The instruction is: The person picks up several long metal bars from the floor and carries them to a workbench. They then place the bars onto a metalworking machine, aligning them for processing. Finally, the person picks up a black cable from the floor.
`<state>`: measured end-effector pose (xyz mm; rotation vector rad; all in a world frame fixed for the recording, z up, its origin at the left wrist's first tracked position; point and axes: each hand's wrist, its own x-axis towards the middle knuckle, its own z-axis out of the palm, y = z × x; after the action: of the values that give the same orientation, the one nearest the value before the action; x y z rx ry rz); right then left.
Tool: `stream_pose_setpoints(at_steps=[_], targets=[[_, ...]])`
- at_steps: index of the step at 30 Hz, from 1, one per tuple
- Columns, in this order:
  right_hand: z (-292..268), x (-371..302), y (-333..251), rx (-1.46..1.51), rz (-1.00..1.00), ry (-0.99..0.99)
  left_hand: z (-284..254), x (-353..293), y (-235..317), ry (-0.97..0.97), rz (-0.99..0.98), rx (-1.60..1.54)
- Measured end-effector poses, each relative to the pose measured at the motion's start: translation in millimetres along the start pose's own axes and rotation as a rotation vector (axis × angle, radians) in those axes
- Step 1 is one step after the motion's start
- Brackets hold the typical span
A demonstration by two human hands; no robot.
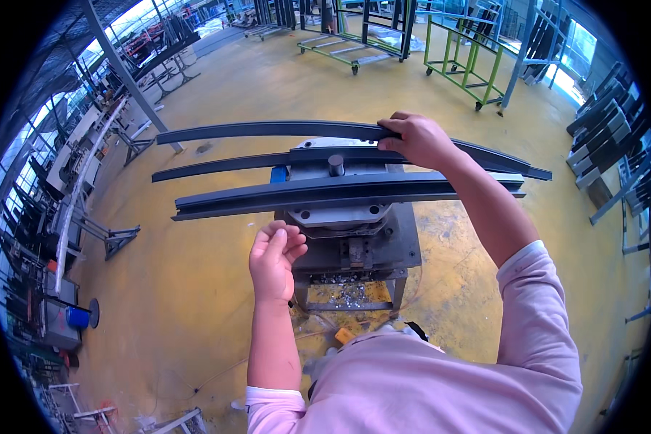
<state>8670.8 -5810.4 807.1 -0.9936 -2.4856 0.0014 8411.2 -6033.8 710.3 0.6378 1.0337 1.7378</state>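
My right hand (418, 139) grips a long dark grey metal profile (267, 129), the farthest of several, fingers over its top and thumb on the near side. This profile lies across the far side of a metal machine (351, 249). A second dark profile (224, 167) runs behind a round steel post (336, 165) on the machine. Nearest to me, a wider channelled profile (325, 194) spans the machine's front plate (340, 215). My left hand (276, 249) hovers just in front of this near profile, fingers loosely curled and apart, holding nothing.
Small metal scraps (347, 295) lie on the machine stand's lower shelf. An orange object (345, 335) is on the yellow floor near me. Farther off stand a green wheeled rack (470, 65) and a dark wheeled rack (354, 50). A blue bucket (77, 317) is at the left.
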Motion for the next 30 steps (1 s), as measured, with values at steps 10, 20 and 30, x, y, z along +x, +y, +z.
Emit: stream_pose_setpoints(at_steps=[10, 20, 30], targets=[[56.6, 11.7, 60.9, 0.005, -0.103, -0.101, -25.3, -49.0, -68.5, 0.320, -0.142, 0.069], [54.7, 10.4, 54.7, 0.059, -0.098, -0.234, -18.9, -66.1, -93.3, 0.344, -0.161, 0.066], [26.7, -32.9, 25.3, 0.089, -0.312, -0.059, -14.1, -76.6, -105.2, 0.333, -0.187, 0.050]])
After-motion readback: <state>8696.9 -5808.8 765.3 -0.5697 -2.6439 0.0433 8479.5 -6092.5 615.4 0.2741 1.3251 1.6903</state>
